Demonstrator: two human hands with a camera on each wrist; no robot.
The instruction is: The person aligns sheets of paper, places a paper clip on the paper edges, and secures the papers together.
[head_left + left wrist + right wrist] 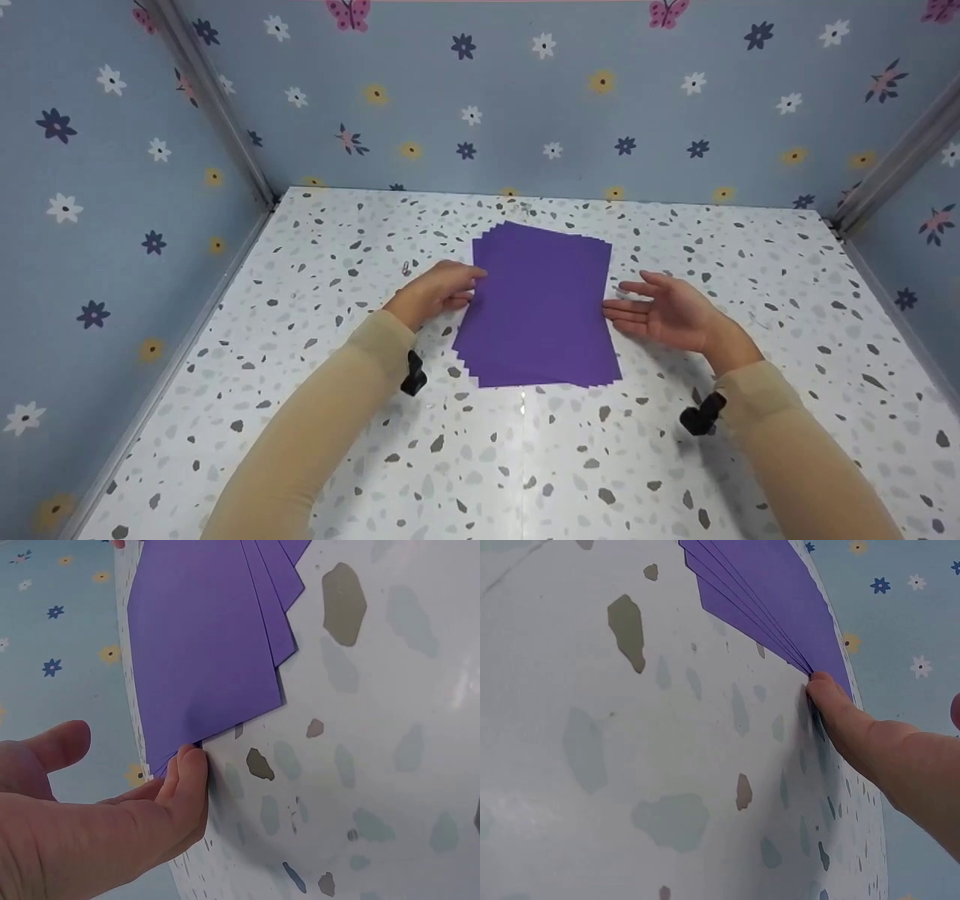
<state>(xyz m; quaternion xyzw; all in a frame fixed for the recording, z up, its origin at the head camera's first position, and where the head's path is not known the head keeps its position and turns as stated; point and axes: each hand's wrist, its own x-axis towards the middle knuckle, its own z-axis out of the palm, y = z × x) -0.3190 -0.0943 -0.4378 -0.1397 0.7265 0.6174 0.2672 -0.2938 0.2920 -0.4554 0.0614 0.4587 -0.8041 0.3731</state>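
Several purple sheets of paper point(541, 307) lie in a loose stack, their corners fanned out unevenly. My left hand point(439, 291) is at the stack's left edge. In the left wrist view its fingertips point(193, 761) meet the edge of the purple sheets point(202, 637), while the thumb stands apart above. On the opposite side, my right hand point(671, 311) has its fingers extended, fingertips against the right edge. The right wrist view shows a fingertip point(825, 686) touching the sheets point(780, 600) where their edges come together.
A small paper clip point(406, 267) lies on the speckled white table point(480, 465), left of the stack. Blue flowered panels point(510, 97) wall in the back and both sides, with metal posts point(214, 97) at the corners. Each wrist wears a black camera mount point(703, 415).
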